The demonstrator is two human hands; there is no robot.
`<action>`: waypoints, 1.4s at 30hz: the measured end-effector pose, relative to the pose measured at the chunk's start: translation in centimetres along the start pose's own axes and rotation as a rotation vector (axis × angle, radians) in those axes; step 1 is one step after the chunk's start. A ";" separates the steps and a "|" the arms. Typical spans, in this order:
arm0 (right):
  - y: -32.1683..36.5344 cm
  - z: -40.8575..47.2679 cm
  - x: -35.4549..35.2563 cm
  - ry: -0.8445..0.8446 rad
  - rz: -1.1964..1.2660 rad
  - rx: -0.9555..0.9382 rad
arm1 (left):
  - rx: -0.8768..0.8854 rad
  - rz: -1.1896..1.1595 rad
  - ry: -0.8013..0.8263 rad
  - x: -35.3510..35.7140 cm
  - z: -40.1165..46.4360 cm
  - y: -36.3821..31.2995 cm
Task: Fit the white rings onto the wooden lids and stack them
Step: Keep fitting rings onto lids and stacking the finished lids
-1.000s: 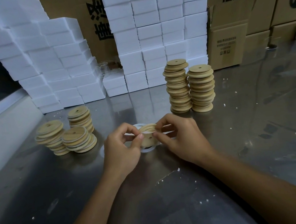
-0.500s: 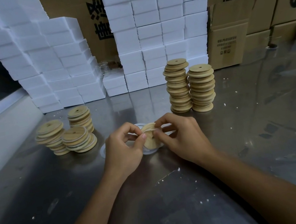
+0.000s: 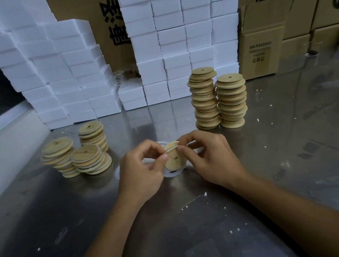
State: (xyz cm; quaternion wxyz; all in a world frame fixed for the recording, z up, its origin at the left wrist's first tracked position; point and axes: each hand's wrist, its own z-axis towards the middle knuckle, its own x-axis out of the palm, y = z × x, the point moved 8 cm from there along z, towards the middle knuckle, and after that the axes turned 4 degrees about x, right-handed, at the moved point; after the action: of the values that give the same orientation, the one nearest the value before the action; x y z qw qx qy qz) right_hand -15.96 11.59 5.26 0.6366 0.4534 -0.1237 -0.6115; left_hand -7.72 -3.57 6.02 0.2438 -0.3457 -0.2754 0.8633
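- The left hand and the right hand meet at the centre of the frame, just above the steel worktop.
- Both hands pinch one wooden lid between thumb and fingertips; the lid stands tilted on edge, its small centre hole facing the camera.
- A white ring runs along the upper edge of that lid, under the fingertips of both hands; how far it is seated cannot be told.
- More white rings lie flat on the worktop directly beneath and behind the hands, partly hidden by them.
- Left of centre stand three short stacks of lids with white edges showing between the discs; they lean and touch one another.
- Right of centre, farther back, stand two tall stacks of bare wooden lids, side by side and touching.
- White foam blocks are piled along the back of the worktop, across the upper left and upper middle of the frame.
- Cardboard boxes with printed characters stand behind and at the upper right.
- Small white crumbs are scattered over the worktop.
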 end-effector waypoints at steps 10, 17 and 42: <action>-0.5 0.3 0.3 0.044 0.046 0.055 | -0.004 0.007 0.020 -0.2 -0.1 0.2; -1.1 0.5 0.2 0.071 0.068 0.103 | 0.005 0.023 0.009 -0.2 0.0 0.5; 1.5 -0.1 0.6 0.089 -0.119 -0.107 | 0.122 0.012 -0.055 0.0 -0.3 -0.8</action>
State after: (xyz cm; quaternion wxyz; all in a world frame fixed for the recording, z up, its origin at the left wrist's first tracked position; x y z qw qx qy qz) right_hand -14.83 10.88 6.07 0.6274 0.4518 -0.0355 -0.6332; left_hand -7.31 -2.91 6.37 0.2515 -0.3081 -0.2266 0.8891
